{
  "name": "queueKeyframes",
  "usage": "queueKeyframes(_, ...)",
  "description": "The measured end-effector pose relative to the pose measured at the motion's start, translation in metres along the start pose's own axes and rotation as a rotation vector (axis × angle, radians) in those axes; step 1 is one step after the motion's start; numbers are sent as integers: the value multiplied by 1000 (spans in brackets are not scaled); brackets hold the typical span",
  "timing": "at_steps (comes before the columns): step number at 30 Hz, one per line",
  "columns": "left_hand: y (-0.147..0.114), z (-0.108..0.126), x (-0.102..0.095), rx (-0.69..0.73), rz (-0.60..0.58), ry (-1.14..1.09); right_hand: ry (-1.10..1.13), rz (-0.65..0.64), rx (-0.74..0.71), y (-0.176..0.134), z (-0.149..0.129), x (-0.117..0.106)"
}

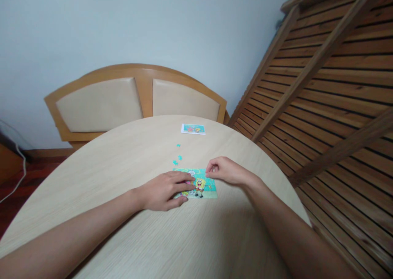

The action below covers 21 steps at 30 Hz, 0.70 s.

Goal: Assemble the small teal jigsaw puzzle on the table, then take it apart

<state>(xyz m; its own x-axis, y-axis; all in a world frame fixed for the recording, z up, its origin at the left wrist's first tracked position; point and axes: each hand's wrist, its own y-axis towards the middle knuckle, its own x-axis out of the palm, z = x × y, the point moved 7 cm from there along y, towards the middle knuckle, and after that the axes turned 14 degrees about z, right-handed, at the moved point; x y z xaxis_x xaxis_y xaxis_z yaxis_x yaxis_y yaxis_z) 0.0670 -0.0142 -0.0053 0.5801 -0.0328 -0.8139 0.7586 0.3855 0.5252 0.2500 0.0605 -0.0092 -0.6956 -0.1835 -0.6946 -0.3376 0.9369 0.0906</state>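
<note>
A teal jigsaw puzzle (pixel 201 184) with cartoon figures lies flat on the table in front of me. My left hand (pixel 166 189) rests palm down across its left part, fingers stretched out and covering some of the picture. At the puzzle's upper right edge, my right hand (pixel 219 169) has thumb and forefinger pinched together; whatever is between them, if anything, is hidden. Just beyond the puzzle's upper left corner are two small teal puzzle pieces (pixel 180 158), close to each other. Another teal piece (pixel 178 145) lies a little farther back.
A card with a cartoon picture (pixel 193 129) lies near the far edge of the round wooden table (pixel 138 238). Behind the table stands a padded wooden headboard (pixel 144 91) by the wall. Slatted wood panelling (pixel 331 78) leans at the right. A white cable (pixel 23 164) hangs at left.
</note>
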Motion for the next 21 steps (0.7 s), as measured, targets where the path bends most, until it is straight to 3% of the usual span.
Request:
queueKeyframes(10, 0, 0, 1, -2, -8, 6, -130, 9, -48, -2, -6, 0)
queueKeyframes(18, 2, 3, 0, 9, 14, -2, -400, -62, -239, -14, -36, -2)
queueKeyframes(21, 5, -2, -4, -48, 71, 29, -464, -42, -253, -19, -46, -3)
